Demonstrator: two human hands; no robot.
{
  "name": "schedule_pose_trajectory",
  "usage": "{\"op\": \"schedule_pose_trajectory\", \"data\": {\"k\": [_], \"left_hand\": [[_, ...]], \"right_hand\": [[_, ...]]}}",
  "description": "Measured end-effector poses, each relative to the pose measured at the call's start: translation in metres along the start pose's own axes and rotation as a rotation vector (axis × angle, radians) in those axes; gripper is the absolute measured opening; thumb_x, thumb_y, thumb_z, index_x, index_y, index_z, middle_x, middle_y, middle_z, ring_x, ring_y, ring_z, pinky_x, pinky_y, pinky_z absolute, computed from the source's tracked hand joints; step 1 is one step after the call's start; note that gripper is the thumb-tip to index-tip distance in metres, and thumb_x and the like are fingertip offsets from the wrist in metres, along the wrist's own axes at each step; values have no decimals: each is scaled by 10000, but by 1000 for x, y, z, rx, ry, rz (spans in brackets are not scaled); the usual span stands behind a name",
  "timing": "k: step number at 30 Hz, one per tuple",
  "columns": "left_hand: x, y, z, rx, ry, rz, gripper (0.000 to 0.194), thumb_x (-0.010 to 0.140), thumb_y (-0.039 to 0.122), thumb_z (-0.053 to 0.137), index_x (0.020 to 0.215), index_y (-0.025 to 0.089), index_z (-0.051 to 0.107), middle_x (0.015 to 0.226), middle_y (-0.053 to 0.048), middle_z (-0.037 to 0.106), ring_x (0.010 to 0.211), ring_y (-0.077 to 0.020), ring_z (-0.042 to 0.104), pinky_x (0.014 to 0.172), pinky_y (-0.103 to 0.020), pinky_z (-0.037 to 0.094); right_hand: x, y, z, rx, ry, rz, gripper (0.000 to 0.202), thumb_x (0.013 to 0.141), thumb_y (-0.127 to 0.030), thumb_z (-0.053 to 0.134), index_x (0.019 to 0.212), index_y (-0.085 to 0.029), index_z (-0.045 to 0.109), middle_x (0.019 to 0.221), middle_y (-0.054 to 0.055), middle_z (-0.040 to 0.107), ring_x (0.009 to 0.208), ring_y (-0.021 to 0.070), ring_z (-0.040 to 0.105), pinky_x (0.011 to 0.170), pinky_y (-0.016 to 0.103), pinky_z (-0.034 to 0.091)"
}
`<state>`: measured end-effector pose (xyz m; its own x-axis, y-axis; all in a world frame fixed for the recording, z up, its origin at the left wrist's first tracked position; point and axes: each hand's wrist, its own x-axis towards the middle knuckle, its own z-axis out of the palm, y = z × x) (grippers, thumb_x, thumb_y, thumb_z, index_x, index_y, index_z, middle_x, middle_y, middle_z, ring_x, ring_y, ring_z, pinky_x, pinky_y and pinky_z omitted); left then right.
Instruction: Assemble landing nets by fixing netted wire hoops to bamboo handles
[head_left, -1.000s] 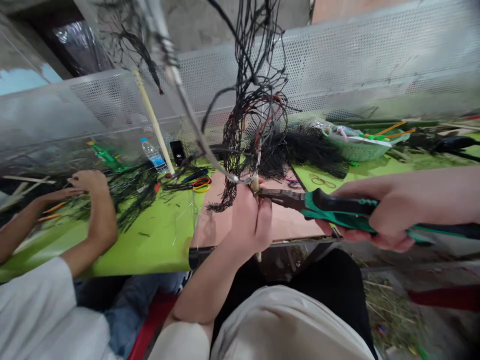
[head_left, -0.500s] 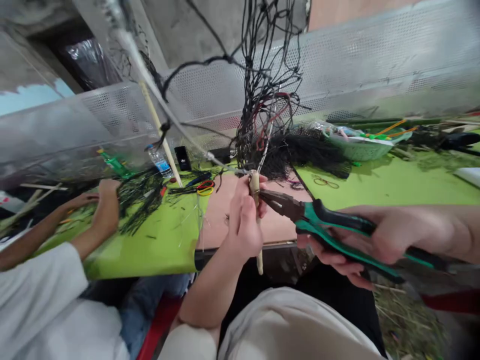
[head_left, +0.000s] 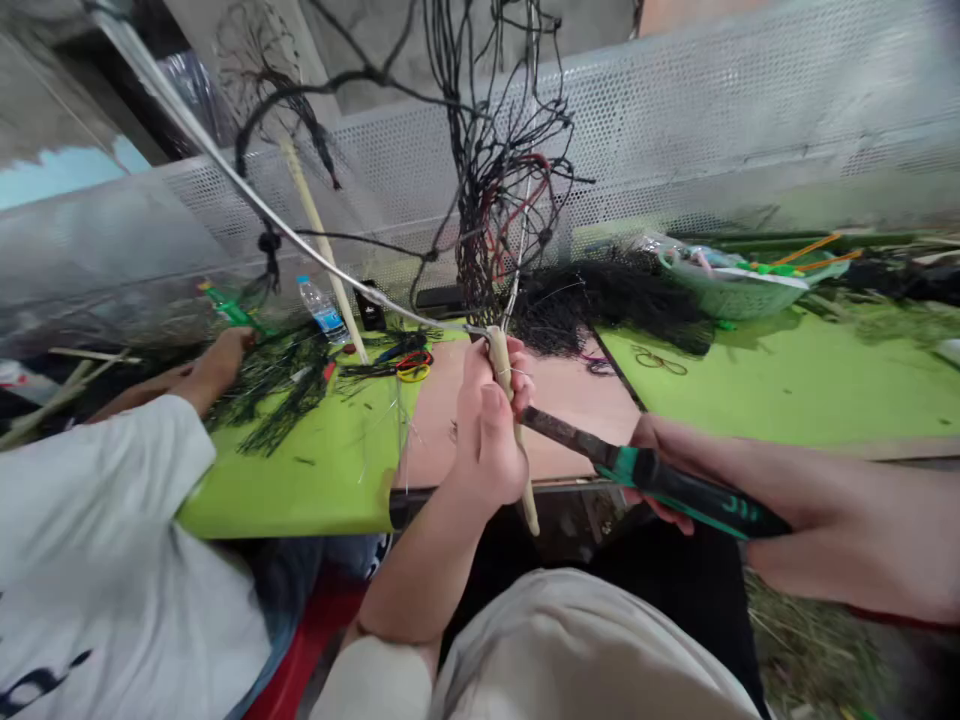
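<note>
The pliers in the person's right hand now sit lower along the stick and turned nearly edge-on, tip perhaps just clear of it. The stick leans more, lower end swung rightward. A co-worker's hand now reaches beside the green bottle.

A blue-capped water bottle sits near a black phone, a green basket well to the right.

Camera wearer in off-white, short-sleeved cloth shirt, front rounded, creased in soft, shallow folds. Matching left sleeve, plain, loose-cut, ends near elbow. Plain black fabric trousers cover thighs. Left forearm, right forearm, left hand, right hand bare.
</note>
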<state>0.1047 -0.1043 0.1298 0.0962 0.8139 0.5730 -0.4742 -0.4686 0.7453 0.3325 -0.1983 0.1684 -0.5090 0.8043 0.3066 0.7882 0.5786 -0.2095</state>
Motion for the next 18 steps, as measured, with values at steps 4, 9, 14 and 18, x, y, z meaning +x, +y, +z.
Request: {"op": "schedule_pose_trajectory", "data": {"k": [4, 9, 14, 18], "left_hand": [[-4, -4, -5, 61, -36, 53, 567, 894, 741, 482, 1129, 233, 570, 923, -30, 499, 707, -110, 451, 598, -229, 425], [-6, 2, -2, 49, -58, 1, 557, 897, 754, 451, 1113, 249, 540, 865, -4, 462, 604, -95, 354, 501, -229, 343], [-6, 5, 0, 13, -68, -27, 565, 883, 762, 476, 1109, 249, 546, 878, 6, 461, 582, -76, 336, 509, -224, 349], [-7, 2, -1, 15, -71, -30, 575, 885, 761, 475, 1140, 252, 555, 915, -5, 477, 594, -79, 349, 516, -230, 365]], "right_hand": [[6, -12, 3, 47, -18, -92, 617, 757, -109, 472, 1335, -324, 455, 1205, 33, 665, 967, 187, 691, 712, 258, 587], [10, -9, 5, -468, 214, -116, 388, 757, -152, 594, 1134, -243, 594, 1215, 177, 538, 975, 334, 605, 760, 466, 573], [13, -5, 2, -670, 302, -159, 245, 788, -176, 631, 1024, -239, 613, 1210, 214, 512, 974, 356, 540, 743, 488, 545], [15, -5, 0, -767, 342, -177, 274, 796, -169, 631, 1052, -246, 573, 1206, 211, 502, 975, 341, 520, 739, 471, 529]]}}
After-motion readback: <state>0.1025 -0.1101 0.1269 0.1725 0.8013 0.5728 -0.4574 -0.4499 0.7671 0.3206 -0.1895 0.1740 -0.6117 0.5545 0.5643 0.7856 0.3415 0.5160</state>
